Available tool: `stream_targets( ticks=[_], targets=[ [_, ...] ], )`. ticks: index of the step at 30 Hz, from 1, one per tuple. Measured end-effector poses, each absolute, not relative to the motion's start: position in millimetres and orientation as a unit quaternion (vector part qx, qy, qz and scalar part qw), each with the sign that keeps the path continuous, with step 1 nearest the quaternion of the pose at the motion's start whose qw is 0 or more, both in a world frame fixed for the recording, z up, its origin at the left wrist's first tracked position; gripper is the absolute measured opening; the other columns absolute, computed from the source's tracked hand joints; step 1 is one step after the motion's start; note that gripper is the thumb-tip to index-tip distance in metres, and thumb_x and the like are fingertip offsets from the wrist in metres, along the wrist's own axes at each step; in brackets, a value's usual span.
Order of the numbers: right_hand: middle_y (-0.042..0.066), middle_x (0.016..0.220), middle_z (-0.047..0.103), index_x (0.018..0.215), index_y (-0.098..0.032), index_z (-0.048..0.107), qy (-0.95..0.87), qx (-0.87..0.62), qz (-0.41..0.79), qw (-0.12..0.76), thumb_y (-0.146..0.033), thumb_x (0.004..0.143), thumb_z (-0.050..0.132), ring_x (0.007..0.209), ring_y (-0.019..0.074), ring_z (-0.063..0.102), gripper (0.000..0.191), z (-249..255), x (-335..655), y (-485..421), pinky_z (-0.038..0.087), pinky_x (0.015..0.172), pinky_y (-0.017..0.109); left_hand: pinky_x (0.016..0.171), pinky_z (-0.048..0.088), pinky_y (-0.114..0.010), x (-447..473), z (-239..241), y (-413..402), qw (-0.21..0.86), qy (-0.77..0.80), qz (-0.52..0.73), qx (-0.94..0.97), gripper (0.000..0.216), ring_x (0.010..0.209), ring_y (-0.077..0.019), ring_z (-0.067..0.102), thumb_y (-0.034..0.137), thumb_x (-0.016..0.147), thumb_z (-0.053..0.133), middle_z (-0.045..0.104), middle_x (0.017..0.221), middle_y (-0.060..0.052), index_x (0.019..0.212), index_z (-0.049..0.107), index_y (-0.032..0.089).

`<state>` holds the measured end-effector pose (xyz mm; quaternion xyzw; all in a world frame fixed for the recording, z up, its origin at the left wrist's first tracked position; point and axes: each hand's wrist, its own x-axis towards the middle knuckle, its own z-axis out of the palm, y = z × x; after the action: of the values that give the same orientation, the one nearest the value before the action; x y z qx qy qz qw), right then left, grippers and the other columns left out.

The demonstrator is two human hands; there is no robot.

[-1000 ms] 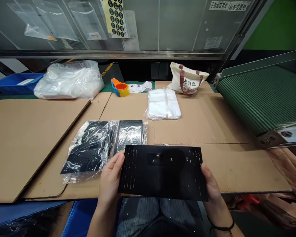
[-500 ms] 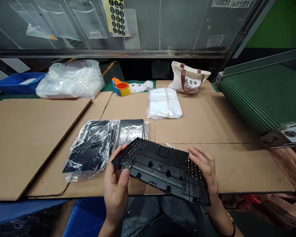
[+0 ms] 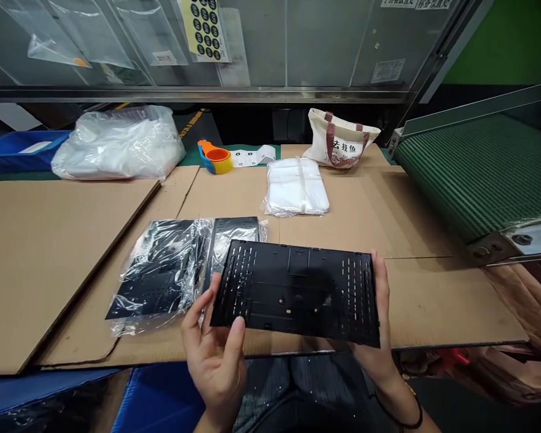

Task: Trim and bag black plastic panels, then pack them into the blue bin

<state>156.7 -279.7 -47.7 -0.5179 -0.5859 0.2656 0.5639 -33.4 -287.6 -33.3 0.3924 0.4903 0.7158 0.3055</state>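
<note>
A flat, rectangular black plastic panel [image 3: 297, 291] is held level in the air just above the near edge of the workbench, over the person's lap. Its matte upturned face shows thin raised ribs, small round bosses and rows of narrow slots at both short ends. The left hand [image 3: 216, 361] pinches the lower left corner, thumb pressed on top and fingers curled up along the left edge. The right hand [image 3: 382, 288] clamps the right short edge, with fingers laid along it and the palm mostly hidden beneath. Just beside the panel's left end lie bagged panels [image 3: 162, 270], dark slabs inside crinkled, glossy clear film. They rest on smooth brown cardboard sheets [image 3: 49, 252] covering the bench. Further back sits a strapped stack of white bags [image 3: 296, 186], soft and pillow-shaped, and behind it a cream canvas tote bag [image 3: 340, 141] with reddish handles. A ribbed green conveyor belt [image 3: 469, 174] slopes along the right.
</note>
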Motion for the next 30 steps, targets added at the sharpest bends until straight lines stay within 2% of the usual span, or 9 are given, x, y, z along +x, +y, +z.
stream_targets(
  ticks=[8, 15, 22, 27, 30],
  targets=[
    [-0.001, 0.163, 0.008, 0.154, -0.034, 0.011, -0.586, -0.525, 0.275, 0.553, -0.044, 0.083, 0.065, 0.149, 0.0275, 0.009, 0.089, -48.5, 157.1, -280.3, 0.012, 0.121, 0.048, 0.115, 0.031, -0.032, -31.5, -31.5, -288.0, 0.308, 0.492, 0.724, 0.373, 0.044, 0.139, -0.0224, 0.038, 0.015, 0.083, 0.066, 0.054, 0.142, -0.003, 0.124, 0.056, 0.028],
    [0.001, 0.163, 0.011, 0.154, -0.03, 0.015, -0.589, -0.531, 0.272, 0.545, -0.042, 0.082, 0.067, 0.148, 0.0278, 0.014, 0.09, -48.7, 158.1, -277.4, 0.018, 0.12, 0.047, 0.111, 0.038, -0.032, -35.2, -37.1, -287.8, 0.271, 0.48, 0.727, 0.409, 0.047, 0.135, -0.0236, 0.045, 0.013, 0.081, 0.068, 0.056, 0.139, -0.007, 0.125, 0.056, 0.024],
    [0.002, 0.16, 0.024, 0.152, -0.03, 0.022, -0.567, -0.549, 0.294, 0.54, -0.037, 0.08, 0.07, 0.146, 0.0275, 0.023, 0.088, -49.1, 160.9, -277.5, 0.015, 0.12, 0.049, 0.108, 0.041, -0.027, -33.7, -39.7, -289.8, 0.282, 0.436, 0.739, 0.429, 0.047, 0.136, -0.0204, 0.043, 0.009, 0.085, 0.062, 0.055, 0.141, -0.007, 0.129, 0.053, 0.025],
    [0.006, 0.152, 0.04, 0.151, -0.028, 0.028, -0.564, -0.553, 0.334, 0.514, -0.038, 0.081, 0.068, 0.138, 0.0286, 0.04, 0.081, -60.0, 166.5, -273.4, 0.027, 0.117, 0.05, 0.113, 0.036, -0.032, -35.1, -41.5, -288.1, 0.251, 0.428, 0.727, 0.475, 0.05, 0.138, -0.0225, 0.04, 0.016, 0.085, 0.062, 0.049, 0.146, -0.008, 0.133, 0.051, 0.024],
    [0.008, 0.153, 0.038, 0.149, -0.028, 0.033, -0.616, -0.553, 0.304, 0.472, -0.034, 0.087, 0.06, 0.14, 0.029, 0.037, 0.068, -68.9, 170.7, -269.6, 0.027, 0.116, 0.054, 0.116, 0.031, -0.031, -36.0, -43.1, -286.8, 0.226, 0.441, 0.714, 0.494, 0.055, 0.14, -0.0224, 0.037, 0.024, 0.086, 0.063, 0.045, 0.149, -0.007, 0.138, 0.047, 0.025]
  ],
)
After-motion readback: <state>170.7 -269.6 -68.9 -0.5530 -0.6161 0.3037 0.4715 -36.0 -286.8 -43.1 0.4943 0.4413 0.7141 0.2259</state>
